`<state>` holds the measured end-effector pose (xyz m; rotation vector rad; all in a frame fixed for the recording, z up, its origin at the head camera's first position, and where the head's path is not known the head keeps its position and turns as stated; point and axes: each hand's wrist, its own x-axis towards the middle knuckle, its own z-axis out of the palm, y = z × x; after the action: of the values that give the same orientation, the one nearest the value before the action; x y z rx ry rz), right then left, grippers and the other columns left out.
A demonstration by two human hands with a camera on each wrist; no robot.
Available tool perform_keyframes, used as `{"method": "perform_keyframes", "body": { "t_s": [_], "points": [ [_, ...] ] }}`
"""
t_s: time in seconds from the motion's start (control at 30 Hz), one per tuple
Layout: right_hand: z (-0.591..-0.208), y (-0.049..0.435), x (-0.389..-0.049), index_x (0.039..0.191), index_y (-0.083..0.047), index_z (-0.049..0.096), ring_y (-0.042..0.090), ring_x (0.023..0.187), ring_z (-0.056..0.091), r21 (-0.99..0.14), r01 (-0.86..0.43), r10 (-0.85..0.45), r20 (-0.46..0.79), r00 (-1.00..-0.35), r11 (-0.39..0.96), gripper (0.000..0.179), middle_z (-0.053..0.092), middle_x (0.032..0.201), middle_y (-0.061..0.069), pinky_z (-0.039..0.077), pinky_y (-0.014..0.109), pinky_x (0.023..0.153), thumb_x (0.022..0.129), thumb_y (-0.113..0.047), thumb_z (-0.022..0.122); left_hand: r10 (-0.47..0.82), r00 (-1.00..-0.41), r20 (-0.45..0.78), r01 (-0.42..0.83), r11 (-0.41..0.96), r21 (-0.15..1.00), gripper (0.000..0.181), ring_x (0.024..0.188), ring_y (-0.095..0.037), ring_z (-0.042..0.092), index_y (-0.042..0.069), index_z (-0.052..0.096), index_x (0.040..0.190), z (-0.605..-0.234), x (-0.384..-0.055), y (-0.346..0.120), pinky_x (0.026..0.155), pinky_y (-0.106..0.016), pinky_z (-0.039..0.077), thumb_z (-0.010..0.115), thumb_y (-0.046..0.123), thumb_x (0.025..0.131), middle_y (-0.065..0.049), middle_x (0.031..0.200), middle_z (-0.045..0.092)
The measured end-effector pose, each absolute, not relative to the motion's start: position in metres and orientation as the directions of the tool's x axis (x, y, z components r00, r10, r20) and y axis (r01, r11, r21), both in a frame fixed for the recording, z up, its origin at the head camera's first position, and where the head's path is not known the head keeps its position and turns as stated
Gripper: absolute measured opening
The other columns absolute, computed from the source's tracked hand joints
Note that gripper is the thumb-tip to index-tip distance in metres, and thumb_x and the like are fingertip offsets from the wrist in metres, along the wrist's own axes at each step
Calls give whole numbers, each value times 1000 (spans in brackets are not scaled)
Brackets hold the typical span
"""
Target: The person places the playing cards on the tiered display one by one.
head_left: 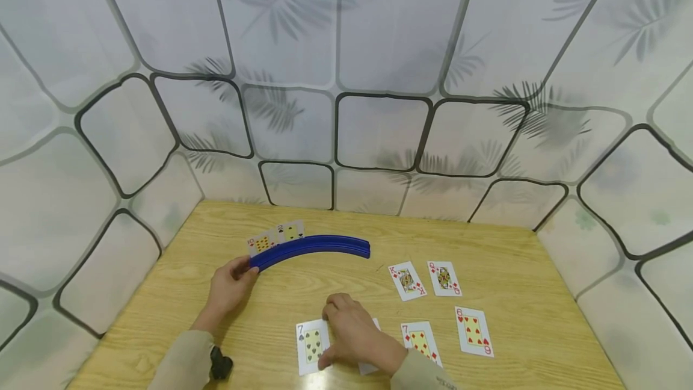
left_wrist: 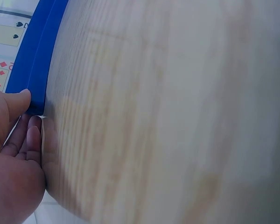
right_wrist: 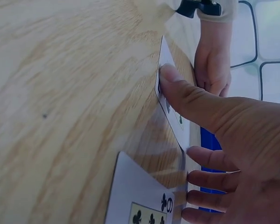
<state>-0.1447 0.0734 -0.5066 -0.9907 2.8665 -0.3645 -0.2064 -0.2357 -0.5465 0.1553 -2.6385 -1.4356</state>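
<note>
My left hand (head_left: 230,287) pinches the left end of a curved blue card holder (head_left: 314,244), thumb in front. In the holder's slot stand a ten of diamonds (head_left: 262,243) and a low spade card (head_left: 292,232). My right hand (head_left: 352,331) holds the seven of spades (head_left: 312,346) by its edges, between thumb and fingertips. In the right wrist view that card (right_wrist: 170,105) tilts up off the table. Beneath my right palm lies a six of clubs (right_wrist: 130,196), mostly hidden in the head view.
Face up to the right lie a king of diamonds (head_left: 407,281), a queen of diamonds (head_left: 445,278), a seven of diamonds (head_left: 421,340) and a six of hearts (head_left: 474,331). Patterned wall panels (head_left: 379,131) enclose the wooden table (head_left: 520,269) at the back and sides.
</note>
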Motion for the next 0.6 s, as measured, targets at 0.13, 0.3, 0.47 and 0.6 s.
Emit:
{"method": "perform_keyframes", "body": {
  "t_s": [0.13, 0.3, 0.47, 0.6],
  "points": [
    [-509, 72, -146, 110, -15, 63, 18, 119, 57, -313, -560, -593, -11, -805, 767, 70, 61, 120, -1, 49, 35, 108, 64, -55, 97, -152, -987, 62, -30, 538, 843, 42, 111, -33, 68, -10, 61, 139, -546, -206, -236, 83, -17, 50, 67, 10, 103, -29, 125, 71],
    [-510, 72, -148, 108, -18, 62, 18, 114, 61, -467, -470, -543, -26, -839, 749, 47, 66, 118, 1, 52, 36, 103, 78, -34, 94, -150, -987, 53, -37, 539, 842, 42, 111, -33, 67, -9, 61, 139, -545, -206, -236, 82, -17, 50, 67, 11, 103, -28, 126, 71],
    [-509, 74, -152, 108, -16, 62, 9, 97, 64, -689, -359, -528, -40, -848, 630, 29, 72, 107, 0, 56, 27, 86, 89, -13, 83, -151, -987, 45, -45, 542, 839, 42, 111, -33, 67, -9, 60, 140, -545, -205, -236, 83, -17, 49, 67, 12, 104, -28, 126, 71],
    [-510, 78, -158, 110, -15, 58, 3, 90, 63, -789, -329, -544, -8, -839, 518, 25, 73, 98, -3, 54, 23, 83, 94, -7, 76, -152, -987, 47, -44, 543, 839, 42, 111, -33, 67, -9, 61, 140, -544, -205, -236, 82, -17, 49, 67, 11, 104, -28, 126, 71]
  ]
}}
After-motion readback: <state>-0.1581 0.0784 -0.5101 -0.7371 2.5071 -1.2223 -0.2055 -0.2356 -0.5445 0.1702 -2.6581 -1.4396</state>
